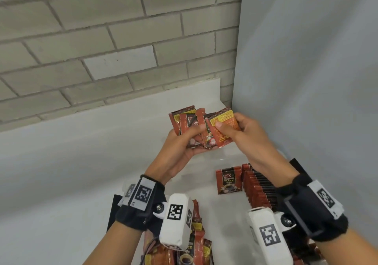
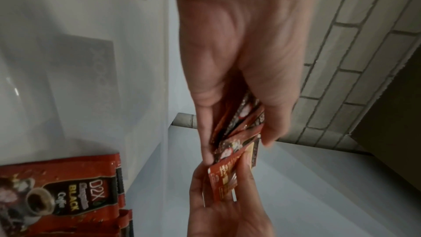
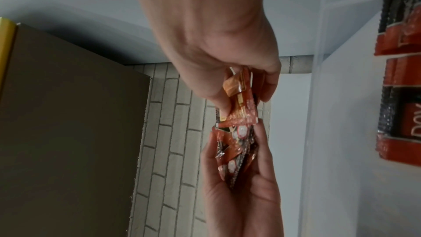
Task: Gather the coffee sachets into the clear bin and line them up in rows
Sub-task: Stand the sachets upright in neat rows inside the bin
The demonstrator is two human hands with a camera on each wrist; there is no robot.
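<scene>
My left hand (image 1: 192, 136) grips a fanned bunch of several red coffee sachets (image 1: 187, 122) above the white table. My right hand (image 1: 227, 121) pinches one sachet (image 1: 224, 119), yellow back showing, at the right edge of that bunch. In the left wrist view my left hand (image 2: 237, 147) clamps the bunch (image 2: 241, 122) between thumb and fingers. In the right wrist view my right hand (image 3: 244, 102) pinches the single sachet (image 3: 241, 96). Below my right forearm, a row of upright sachets (image 1: 257, 185) stands inside the clear bin (image 2: 164, 78), with one sachet (image 1: 229, 181) facing me.
Loose sachets (image 1: 196, 244) lie on the white table (image 1: 61, 183) beneath my left wrist. A grey brick wall (image 1: 102, 39) stands behind and a plain grey panel (image 1: 306, 80) to the right. A brown cardboard box (image 3: 68, 114) shows in the right wrist view.
</scene>
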